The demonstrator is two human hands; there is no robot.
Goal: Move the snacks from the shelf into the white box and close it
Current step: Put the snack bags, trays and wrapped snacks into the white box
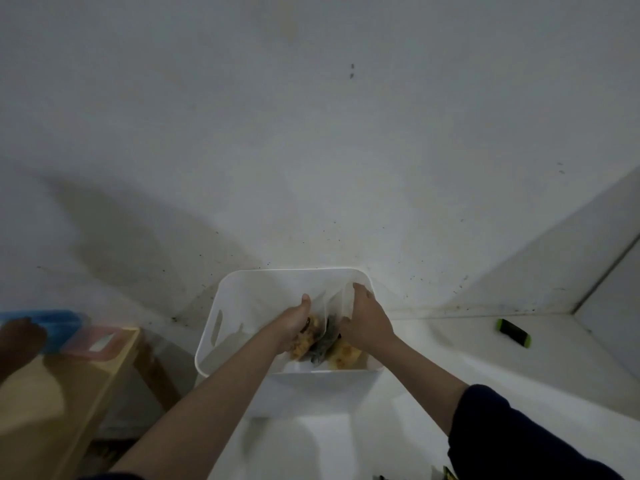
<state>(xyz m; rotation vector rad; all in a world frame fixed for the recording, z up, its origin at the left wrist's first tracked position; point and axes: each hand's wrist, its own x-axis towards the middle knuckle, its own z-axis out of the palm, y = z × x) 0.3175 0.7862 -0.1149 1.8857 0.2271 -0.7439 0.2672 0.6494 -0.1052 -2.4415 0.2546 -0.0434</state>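
Box: the white open-topped plastic box with slot handles (pixel 221 327) stands on the white worktop (pixel 450 344), close against the wall; no lid is in view.
Snacks: a clear plastic bag of yellowish snacks with something dark between them (pixel 323 337) sits inside the box, towards its near right side.
Left hand: the left hand (pixel 294 323) reaches into the box, thumb up, and seems to grip the bag's left side; its fingers are hidden behind the bag, so the hold is a judgement.
Right hand: the right hand (pixel 369 315) has its fingers curled over the bag's upper right edge.
Stage: probably settling this bag into the box, with closing not yet done.
Risk, bag: thin plastic may stand above the rim and foul a lid unless pressed flat.
Risk, contents: pushing down hard could crush the snacks.
Risk, box: the light box may slide or tip if either hand drags on its wall while pulling out.
Nearby: a green and black object (pixel 512 332) lies well to the right, and a wooden shelf (pixel 52 393) stands to the left.
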